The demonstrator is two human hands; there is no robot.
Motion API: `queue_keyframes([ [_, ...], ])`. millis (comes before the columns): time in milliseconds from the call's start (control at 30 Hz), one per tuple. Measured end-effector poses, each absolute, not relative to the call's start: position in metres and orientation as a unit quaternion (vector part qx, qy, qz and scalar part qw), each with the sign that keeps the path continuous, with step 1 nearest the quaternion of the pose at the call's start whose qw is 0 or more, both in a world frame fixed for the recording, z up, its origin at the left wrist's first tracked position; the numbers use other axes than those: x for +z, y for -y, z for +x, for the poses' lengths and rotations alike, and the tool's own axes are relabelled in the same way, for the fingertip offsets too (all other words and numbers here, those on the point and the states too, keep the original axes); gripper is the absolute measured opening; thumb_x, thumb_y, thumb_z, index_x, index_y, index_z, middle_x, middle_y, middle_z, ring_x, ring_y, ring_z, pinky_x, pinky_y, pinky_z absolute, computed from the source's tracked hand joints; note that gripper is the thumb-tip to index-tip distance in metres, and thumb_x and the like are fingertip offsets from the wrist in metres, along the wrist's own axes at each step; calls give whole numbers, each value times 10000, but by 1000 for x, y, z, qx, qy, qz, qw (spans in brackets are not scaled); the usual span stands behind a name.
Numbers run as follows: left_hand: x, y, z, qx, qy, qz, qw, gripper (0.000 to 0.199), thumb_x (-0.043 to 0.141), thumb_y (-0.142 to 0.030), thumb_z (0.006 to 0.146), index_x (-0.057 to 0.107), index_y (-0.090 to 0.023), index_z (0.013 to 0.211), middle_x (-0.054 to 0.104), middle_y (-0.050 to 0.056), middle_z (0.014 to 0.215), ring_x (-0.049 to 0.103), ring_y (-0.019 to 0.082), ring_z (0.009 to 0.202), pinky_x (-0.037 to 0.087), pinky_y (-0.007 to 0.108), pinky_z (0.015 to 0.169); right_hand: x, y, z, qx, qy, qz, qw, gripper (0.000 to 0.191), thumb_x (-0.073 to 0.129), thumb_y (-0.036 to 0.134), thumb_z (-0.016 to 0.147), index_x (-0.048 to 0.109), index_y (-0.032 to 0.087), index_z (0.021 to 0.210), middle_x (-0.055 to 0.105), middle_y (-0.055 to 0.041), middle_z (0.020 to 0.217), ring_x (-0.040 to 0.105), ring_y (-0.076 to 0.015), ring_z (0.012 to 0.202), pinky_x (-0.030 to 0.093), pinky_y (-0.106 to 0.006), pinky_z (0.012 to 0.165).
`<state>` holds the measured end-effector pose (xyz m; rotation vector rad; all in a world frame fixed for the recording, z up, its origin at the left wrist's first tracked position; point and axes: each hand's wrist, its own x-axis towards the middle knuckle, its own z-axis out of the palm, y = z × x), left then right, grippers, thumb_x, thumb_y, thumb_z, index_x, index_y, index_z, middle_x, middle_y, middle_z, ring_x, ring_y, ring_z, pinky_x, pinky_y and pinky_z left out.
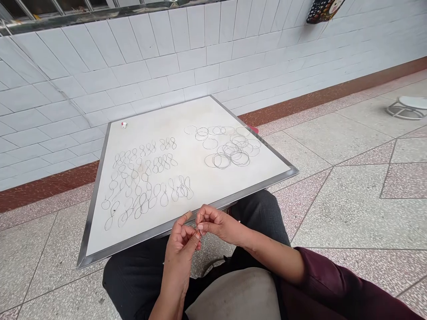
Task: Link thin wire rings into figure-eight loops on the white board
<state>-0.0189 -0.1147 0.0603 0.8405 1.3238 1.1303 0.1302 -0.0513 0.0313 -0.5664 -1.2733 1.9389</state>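
Just in front of the table's near edge, my left hand (183, 242) and my right hand (213, 222) meet, fingertips touching. Both pinch a thin wire (204, 241), of which only short bits show; the fingers cover the rest, so its shape is unclear. On the white table (160, 115) lie several thin wire rings (222, 161) to the right, some overlapping. Rows of wires twisted into figure eights (163, 195) spread over its left half.
A metal strip (133, 243) borders the tabletop. A small white and red object (124, 125) sits in its far left corner. Behind stands a white tiled wall (160, 66). To the far right, a round stool (407, 108) stands on the floor. My knees are under the near edge.
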Motion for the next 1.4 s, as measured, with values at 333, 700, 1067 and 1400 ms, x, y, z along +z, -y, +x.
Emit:
queue_keyframes([
  [333,59,114,-21,450,-553,356,604,709,758,-399,763,486,-201,1387,603,-25,699,515,137,597,428,272,587,25,53,132,771,494,-190,354,327,724,440,845,529,180,885,560,43,714,504,-97,639,410,-262,666],
  [700,60,117,-11,520,-529,336,580,574,754,-339,792,559,-223,1318,582,-43,684,519,118,613,460,294,719,18,50,137,751,512,-190,371,286,713,409,865,555,178,925,577,30,761,530,-101,687,430,-259,687],
  [1067,65,115,-12,462,-555,349,597,673,682,-476,841,460,-229,1427,550,-32,706,496,136,615,450,273,598,17,48,138,801,475,-154,331,308,742,406,836,555,178,927,611,32,740,599,-114,685,479,-283,689],
  [1400,63,116,-7,482,-571,336,574,560,665,-467,858,520,-211,1334,523,-48,653,451,114,568,386,224,512,19,52,130,816,441,-117,356,385,785,374,804,523,179,1009,615,22,813,623,-118,675,521,-304,661],
])
